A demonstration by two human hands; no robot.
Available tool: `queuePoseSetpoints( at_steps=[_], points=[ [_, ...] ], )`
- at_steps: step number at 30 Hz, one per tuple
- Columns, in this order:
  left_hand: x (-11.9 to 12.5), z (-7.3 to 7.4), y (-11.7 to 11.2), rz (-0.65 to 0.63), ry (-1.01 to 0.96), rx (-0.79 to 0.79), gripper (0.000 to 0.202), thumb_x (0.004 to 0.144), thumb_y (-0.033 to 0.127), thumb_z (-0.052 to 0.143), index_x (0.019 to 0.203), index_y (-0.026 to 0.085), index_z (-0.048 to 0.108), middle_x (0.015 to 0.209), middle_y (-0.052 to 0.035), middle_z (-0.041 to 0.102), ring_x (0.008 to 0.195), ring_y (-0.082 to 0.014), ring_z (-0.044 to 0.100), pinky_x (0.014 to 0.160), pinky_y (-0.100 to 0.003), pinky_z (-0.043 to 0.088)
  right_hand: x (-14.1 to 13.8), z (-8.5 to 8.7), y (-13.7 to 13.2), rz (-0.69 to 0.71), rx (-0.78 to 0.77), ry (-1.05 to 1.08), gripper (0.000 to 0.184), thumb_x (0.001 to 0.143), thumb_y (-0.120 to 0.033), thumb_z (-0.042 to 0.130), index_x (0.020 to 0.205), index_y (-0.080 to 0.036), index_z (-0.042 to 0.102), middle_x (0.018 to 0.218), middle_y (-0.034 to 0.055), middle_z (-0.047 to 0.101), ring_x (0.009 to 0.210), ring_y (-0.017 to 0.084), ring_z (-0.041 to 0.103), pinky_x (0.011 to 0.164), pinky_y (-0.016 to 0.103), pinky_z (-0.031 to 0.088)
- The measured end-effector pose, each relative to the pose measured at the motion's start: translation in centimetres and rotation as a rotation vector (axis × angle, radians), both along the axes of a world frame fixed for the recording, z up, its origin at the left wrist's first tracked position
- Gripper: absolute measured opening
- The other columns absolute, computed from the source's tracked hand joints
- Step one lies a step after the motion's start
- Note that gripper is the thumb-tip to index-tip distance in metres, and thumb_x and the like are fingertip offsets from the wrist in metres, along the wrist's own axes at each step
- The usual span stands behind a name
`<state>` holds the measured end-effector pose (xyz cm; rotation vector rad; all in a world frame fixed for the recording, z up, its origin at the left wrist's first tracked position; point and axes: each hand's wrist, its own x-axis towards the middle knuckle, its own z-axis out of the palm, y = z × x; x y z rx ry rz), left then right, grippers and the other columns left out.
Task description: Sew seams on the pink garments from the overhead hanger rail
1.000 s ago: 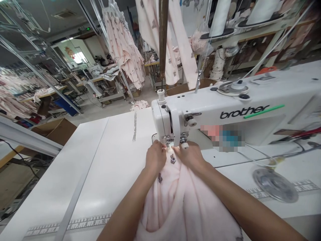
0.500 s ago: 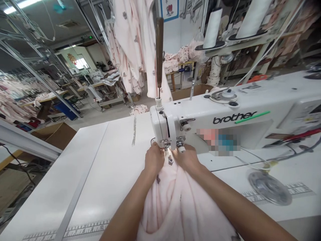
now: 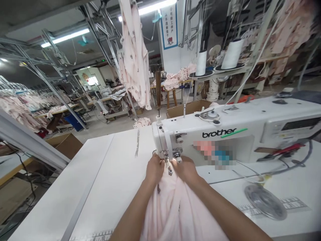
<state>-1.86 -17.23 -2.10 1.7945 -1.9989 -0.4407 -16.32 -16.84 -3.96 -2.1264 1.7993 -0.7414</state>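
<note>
Pale pink fabric [image 3: 168, 195] with small dark printed motifs runs from the front edge up to the needle area of a white sewing machine [image 3: 185, 127]. My left hand [image 3: 154, 170] is closed on the fabric's left edge, just left of the presser foot. On the other side my right hand [image 3: 185, 168] grips the fabric beneath the machine head, its fingertips partly hidden by the tension knob. Between the two hands the cloth is bunched into long folds and lit by the needle lamp. The needle itself cannot be made out.
A wooden-handled tool [image 3: 158, 88] stands upright on the machine head. A round clear dish [image 3: 265, 202] lies on the white table [image 3: 110, 177] at right. Thread cones [image 3: 232, 54] stand behind the machine. Pink garments [image 3: 135, 57] hang beyond, and a cardboard box [image 3: 66, 144] sits at left.
The camera view has tilted upward, so the machine and hands appear lower in the picture. Both hands keep their hold on the fabric at the needle area.
</note>
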Motion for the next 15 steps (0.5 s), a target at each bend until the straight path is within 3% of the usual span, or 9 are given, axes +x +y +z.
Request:
queuePoseSetpoints(
  at_steps=[6,15],
  points=[
    [0.4,-0.5,-0.4,-0.006,0.047,0.020,0.026,0.079,0.013,0.044,0.101,0.015,0.058,0.103,-0.0096,0.061,0.097,-0.0207,0.058,0.080,-0.027,0.043,-2.0,0.4,0.9,0.119,-0.009,-0.189,0.040,0.095,-0.037,0.019,0.095,-0.019,0.055,0.090,0.0056,0.064,0.082,0.018,0.060,0.067,0.024,0.042],
    [0.2,-0.4,-0.4,0.022,0.062,0.070,0.023,0.079,0.013,0.046,0.099,0.013,0.058,0.100,-0.0118,0.062,0.097,-0.0227,0.058,0.080,-0.029,0.042,-2.2,0.5,0.6,0.082,0.070,-0.219,0.044,0.091,-0.040,0.015,0.093,-0.018,0.053,0.088,0.0092,0.064,0.081,0.025,0.058,0.069,0.030,0.041]
  ],
)
